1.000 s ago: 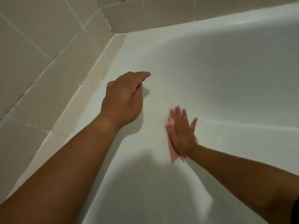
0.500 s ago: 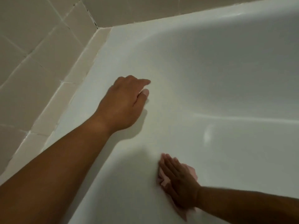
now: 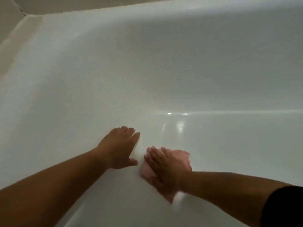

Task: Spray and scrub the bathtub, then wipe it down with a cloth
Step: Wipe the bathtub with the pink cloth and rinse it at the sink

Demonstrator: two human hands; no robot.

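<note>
The white bathtub (image 3: 164, 66) fills nearly the whole view, its smooth inner wall curving down to a glossy floor. My right hand (image 3: 167, 166) presses flat, fingers straight, on a pink cloth (image 3: 180, 154) against the tub's lower wall. The cloth shows around the palm and below the wrist. My left hand (image 3: 120, 148) rests flat on the tub surface just left of the right hand, fingers spread and holding nothing.
Beige wall tiles (image 3: 9, 18) and the tub's rim (image 3: 32, 27) sit at the top left corner. A bright glare line (image 3: 178, 114) marks where the tub wall meets the floor. A dark sleeve (image 3: 285, 207) covers my right upper arm.
My view has dropped deeper into the tub. The right hand slid the cloth down and then right along the wall. The left hand moved down from near the rim and flattened beside it.
</note>
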